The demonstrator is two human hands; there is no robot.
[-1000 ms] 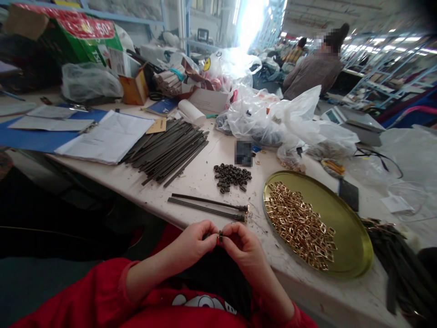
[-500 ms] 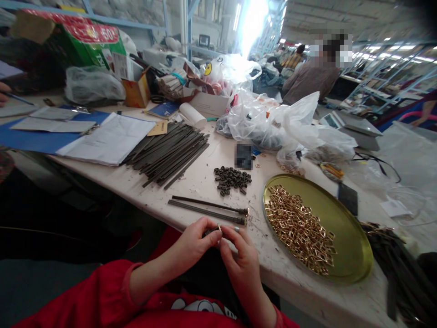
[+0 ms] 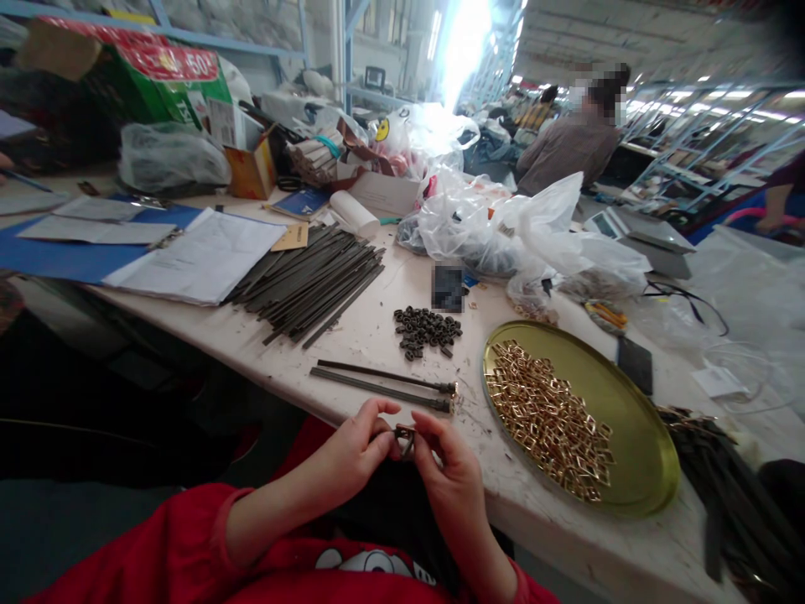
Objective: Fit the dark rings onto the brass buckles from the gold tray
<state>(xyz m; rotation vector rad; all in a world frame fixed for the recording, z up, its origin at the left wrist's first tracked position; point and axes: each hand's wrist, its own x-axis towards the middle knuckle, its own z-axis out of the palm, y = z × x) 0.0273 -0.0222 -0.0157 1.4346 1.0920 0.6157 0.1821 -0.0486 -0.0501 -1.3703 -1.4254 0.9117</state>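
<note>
Buckle (image 3: pixel 405 432) tipped flatter since before; sat between left hand (image 3: pixel 363 445), which pinched it, and right hand (image 3: pixel 450 466), half-curled, grip unclear.

Hands: two, left hand (image 3: pixel 355 449) and right hand (image 3: pixel 454 457). Buckle between the hands (image 3: pixel 404 431): one. Buckled straps (image 3: pixel 377 391) lying on the bench (image 3: pixel 277 369): two. Tray (image 3: pixel 641 445): one. Gold buckles (image 3: pixel 547 419) in the tray: one heap, dozens; overlap prevents an exact count. Dark loops (image 3: pixel 428 329): one heap, dozens. Dark strips (image 3: pixel 314 277): one stack, dozens. White roll (image 3: pixel 353 212): one. Tan card (image 3: pixel 290 236): one.
</note>
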